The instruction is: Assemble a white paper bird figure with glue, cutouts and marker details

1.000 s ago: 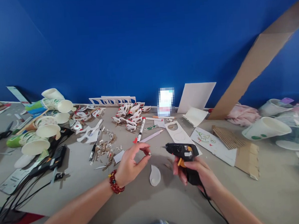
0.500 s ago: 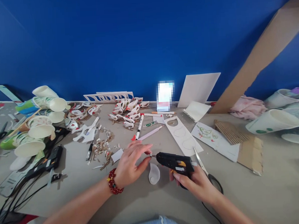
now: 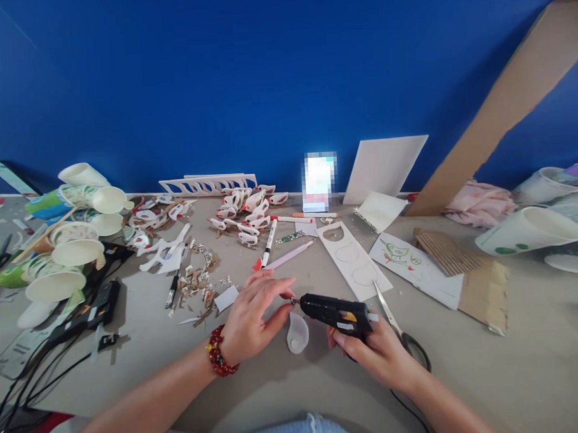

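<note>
A black hot glue gun (image 3: 335, 314) is gripped in my right hand (image 3: 373, 351), its nozzle pointing left. My left hand (image 3: 260, 315) pinches a tiny item between thumb and fingertip, right at the nozzle; it is too small to name. Just below the nozzle, a white drop-shaped foam piece (image 3: 298, 333) with a small round bump lies on the table. Scissors (image 3: 391, 311) with black handles lie behind my right hand, their blades towards the foam sheet (image 3: 352, 261) with outlines drawn on it.
Several small white bird shapes (image 3: 254, 212) sit near the wall. Scraps (image 3: 198, 282), markers (image 3: 270, 243) and a pen (image 3: 174, 288) lie left of centre. Paper cups (image 3: 54, 280) and a power strip (image 3: 100, 307) crowd the left. Cardboard (image 3: 487, 296) and a cup (image 3: 527, 230) stand right; a lit phone (image 3: 319, 182) leans behind.
Almost nothing differs. The glue gun has shifted very slightly left, its nozzle still at the left fingertips. The camera view has tilted a little.
</note>
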`<state>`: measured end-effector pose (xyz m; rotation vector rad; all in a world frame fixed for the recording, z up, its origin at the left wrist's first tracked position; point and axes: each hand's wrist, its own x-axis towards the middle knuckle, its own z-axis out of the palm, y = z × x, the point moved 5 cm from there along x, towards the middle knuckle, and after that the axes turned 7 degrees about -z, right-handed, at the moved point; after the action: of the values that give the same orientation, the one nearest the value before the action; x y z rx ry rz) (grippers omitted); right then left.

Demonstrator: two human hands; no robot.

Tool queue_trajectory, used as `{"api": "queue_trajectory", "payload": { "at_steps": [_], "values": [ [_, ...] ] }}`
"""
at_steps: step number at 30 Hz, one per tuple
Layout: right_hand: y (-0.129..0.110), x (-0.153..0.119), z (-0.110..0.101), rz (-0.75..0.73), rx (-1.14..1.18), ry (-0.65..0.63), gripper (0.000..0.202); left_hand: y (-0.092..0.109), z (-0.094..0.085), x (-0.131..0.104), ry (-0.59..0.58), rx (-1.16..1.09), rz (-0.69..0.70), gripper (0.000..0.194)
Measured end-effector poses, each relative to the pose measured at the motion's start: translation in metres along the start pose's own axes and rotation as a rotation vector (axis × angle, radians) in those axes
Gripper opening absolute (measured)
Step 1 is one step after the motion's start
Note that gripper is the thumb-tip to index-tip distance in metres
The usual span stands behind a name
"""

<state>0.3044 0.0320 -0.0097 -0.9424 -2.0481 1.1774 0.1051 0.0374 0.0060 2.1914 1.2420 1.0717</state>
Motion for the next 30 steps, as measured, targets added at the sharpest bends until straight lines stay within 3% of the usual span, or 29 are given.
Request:
{"api": "queue_trajectory", "payload": {
  "at_steps": [11,23,30],
  "values": [
    [-0.001,-0.002,0.0,-0.07,-0.15,0.004,0.021,0.002,-0.002,0.001,0.007,-0.077,-0.024,0.046],
    [-0.003,-0.004,0.006,-0.158,-0.283,0.054,0.002,-0.006,-0.001,-0.001,-0.046,-0.263,-0.245,0.042],
    [-0.011,-0.005,0.005,-0.293,-0.422,0.124,0.009,-0.011,0.002,-0.001,-0.048,-0.35,-0.285,0.039]
  ]
}}
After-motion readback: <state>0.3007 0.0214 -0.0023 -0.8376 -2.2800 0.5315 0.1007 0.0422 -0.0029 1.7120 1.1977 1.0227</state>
